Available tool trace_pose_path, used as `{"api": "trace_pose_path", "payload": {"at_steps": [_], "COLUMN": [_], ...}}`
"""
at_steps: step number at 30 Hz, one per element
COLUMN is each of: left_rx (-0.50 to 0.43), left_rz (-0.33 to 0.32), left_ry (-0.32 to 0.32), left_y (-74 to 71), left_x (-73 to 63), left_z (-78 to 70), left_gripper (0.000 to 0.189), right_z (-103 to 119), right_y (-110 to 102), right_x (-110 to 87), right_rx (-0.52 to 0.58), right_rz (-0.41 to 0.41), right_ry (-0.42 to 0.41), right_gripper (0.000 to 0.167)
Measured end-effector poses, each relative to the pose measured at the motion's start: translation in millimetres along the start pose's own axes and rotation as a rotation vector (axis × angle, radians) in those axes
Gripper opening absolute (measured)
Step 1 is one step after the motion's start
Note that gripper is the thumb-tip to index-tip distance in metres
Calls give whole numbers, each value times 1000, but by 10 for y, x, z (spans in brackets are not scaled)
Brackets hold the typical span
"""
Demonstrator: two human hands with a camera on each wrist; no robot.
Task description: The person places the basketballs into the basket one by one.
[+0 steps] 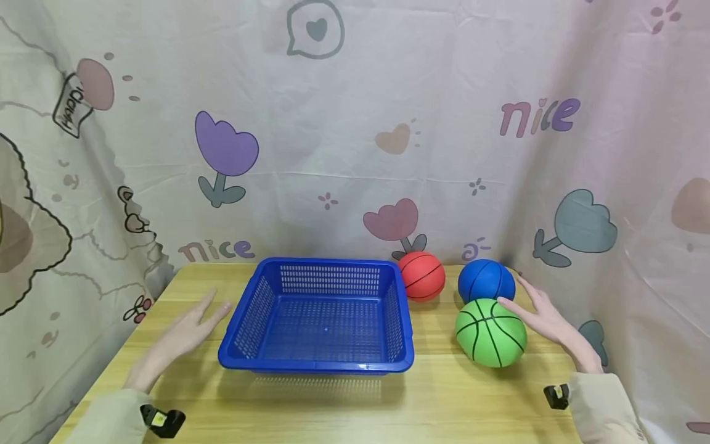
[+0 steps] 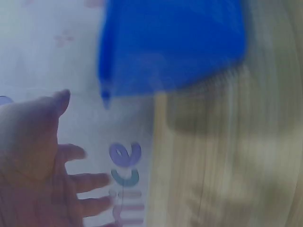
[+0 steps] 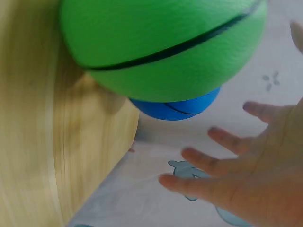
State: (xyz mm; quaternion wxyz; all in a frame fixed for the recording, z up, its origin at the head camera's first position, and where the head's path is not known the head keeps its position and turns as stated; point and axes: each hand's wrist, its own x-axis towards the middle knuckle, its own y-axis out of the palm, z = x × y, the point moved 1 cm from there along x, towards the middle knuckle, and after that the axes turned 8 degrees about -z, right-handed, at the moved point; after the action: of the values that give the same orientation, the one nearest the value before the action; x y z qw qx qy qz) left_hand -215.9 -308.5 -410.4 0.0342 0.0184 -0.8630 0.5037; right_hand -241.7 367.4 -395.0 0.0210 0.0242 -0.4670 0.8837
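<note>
In the head view a blue plastic basket (image 1: 327, 365) with mesh walls stands on the table, its inside bare. To its left my left hand (image 1: 185, 330) hovers with fingers extended, apart from the rim; the left wrist view (image 2: 35, 156) is blurred but shows it holding nothing. A green ball (image 1: 490, 333) with black lines lies right of the basket. Just behind it is a blue ball (image 1: 485, 280), and a red ball (image 1: 423, 276) sits by the basket's back right corner. My right hand (image 1: 546, 317) is spread beside the green ball, fingers apart; the right wrist view shows a gap between them.
The wooden table (image 1: 444, 407) ends at the back against a printed cloth (image 1: 333, 154) that hangs behind and along both sides. Dark wrist devices sit on both sleeves, one of them the left device (image 1: 163, 421).
</note>
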Motion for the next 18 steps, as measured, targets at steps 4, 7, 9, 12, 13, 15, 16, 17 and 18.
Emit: {"api": "trace_pose_path", "payload": {"at_steps": [4,7,9,12,13,15,16,17,18], "left_rx": [-156,-305,-404,-523,-548,-591,-610,-622,-634], "left_rz": [95,156,179,197,199,204,209,210,214], "left_ry": [-20,-64,-99,-130,-137,-139,-137,-141,-137], "left_y": [41,70,90,111,115,121,122,122,124], "left_x": [-47,-83,-103,-121,-122,-124,-122,-120,-119], "left_z": [-91,-103,-89,-56,-45,-30,-27,-27,-29], "left_gripper": [80,77,75,70,69,68,68,67,67], "right_z": [-47,-102,-134,-163,-169,-177,-180,-182,-185], "right_y": [-7,10,33,68,78,94,102,108,117], "right_x": [-40,-72,-87,-96,-98,-101,-102,-104,-104], "right_rx": [127,191,217,247,254,262,263,266,269], "right_rz": [81,116,131,144,148,152,154,157,160], "right_ry": [-4,-21,-35,-52,-56,-55,-52,-48,-51], "right_gripper": [88,83,80,77,77,76,76,76,76]}}
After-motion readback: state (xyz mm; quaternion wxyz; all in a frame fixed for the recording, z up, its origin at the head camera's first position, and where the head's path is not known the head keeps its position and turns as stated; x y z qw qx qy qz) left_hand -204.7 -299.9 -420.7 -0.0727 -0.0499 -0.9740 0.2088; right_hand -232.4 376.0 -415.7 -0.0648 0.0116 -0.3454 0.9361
